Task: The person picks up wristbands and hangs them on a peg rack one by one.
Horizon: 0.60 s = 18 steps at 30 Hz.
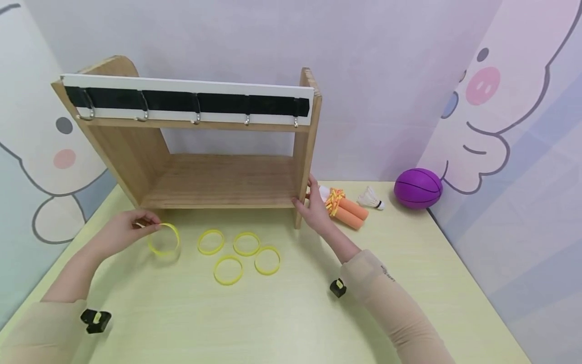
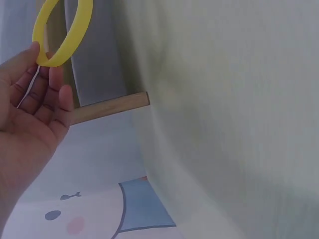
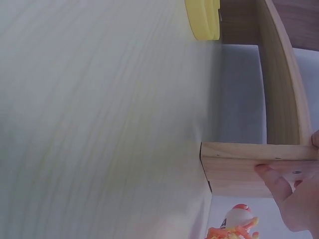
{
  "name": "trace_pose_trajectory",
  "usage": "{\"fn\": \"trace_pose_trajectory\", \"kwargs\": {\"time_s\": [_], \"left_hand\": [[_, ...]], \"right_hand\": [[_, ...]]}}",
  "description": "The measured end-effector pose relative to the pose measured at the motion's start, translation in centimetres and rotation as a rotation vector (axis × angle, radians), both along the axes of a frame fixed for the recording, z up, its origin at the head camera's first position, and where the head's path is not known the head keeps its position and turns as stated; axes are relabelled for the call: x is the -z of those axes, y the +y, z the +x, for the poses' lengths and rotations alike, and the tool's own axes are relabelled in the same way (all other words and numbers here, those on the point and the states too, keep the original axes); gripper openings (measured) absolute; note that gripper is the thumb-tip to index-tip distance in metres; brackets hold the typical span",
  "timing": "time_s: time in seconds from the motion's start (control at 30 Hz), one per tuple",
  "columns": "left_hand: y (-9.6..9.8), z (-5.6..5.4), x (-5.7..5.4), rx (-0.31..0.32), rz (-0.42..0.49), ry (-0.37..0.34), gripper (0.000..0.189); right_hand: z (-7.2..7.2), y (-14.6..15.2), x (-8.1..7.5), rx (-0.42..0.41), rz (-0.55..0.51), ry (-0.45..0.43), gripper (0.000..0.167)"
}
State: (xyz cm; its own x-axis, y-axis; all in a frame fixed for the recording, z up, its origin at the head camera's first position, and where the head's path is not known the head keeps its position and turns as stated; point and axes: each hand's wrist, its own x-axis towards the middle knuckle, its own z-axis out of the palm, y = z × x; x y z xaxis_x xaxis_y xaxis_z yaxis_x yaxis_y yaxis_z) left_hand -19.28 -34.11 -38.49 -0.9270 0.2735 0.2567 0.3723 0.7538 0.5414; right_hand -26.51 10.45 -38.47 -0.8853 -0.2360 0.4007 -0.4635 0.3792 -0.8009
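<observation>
Pale yellow-green tabletop (image 1: 282,323), light backdrop (image 1: 364,91) with cartoon animal prints on both sides. Left hand (image 1: 123,233): thumb and fingertips closed to a pinch on the rim of a yellow ring (image 2: 79,31), remaining fingers loosely curled. Ring stands roughly upright, just right of those fingertips in the head view; can't tell if its lower edge touches the table.

Right hand (image 1: 317,215): thumb and fingers spread only as wide as the side panel (image 1: 308,151) of a wooden rack (image 1: 223,179), gripping its edge near the lower shelf, digits on both faces.

Four more yellow rings (image 1: 247,255) lie flat between the two hands, right of the left fingertips, in front of the rack. Above and between both sets of fingers: white board (image 1: 191,86) across the rack's upper front, black strip (image 1: 168,100) on it, five metal hooks (image 1: 196,115) in a row.

Just right of the right fingers: orange-handled bundle (image 1: 349,218) wrapped in orange-yellow cord. Further right, a white shuttlecock (image 1: 370,198); beyond that, well apart from the fingers, a purple ball (image 1: 418,188) near the backdrop.
</observation>
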Motion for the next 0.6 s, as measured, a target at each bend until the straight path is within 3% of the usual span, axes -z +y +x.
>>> {"fn": "trace_pose_trajectory", "kwargs": {"time_s": [0.07, 0.23, 0.6], "left_hand": [[0.1, 0.1, -0.7, -0.021, 0.008, -0.014, 0.006], [0.3, 0.7, -2.6, -0.066, 0.000, -0.017, 0.011], [0.3, 1.8, -7.4, -0.213, 0.079, 0.046, 0.020]], "right_hand": [[0.1, -0.1, -0.2, -0.007, 0.001, -0.025, 0.071], [-1.7, 0.3, 2.1, 0.004, -0.001, -0.002, 0.074], [-1.9, 0.2, 2.3, 0.025, 0.018, 0.012, 0.074]]}}
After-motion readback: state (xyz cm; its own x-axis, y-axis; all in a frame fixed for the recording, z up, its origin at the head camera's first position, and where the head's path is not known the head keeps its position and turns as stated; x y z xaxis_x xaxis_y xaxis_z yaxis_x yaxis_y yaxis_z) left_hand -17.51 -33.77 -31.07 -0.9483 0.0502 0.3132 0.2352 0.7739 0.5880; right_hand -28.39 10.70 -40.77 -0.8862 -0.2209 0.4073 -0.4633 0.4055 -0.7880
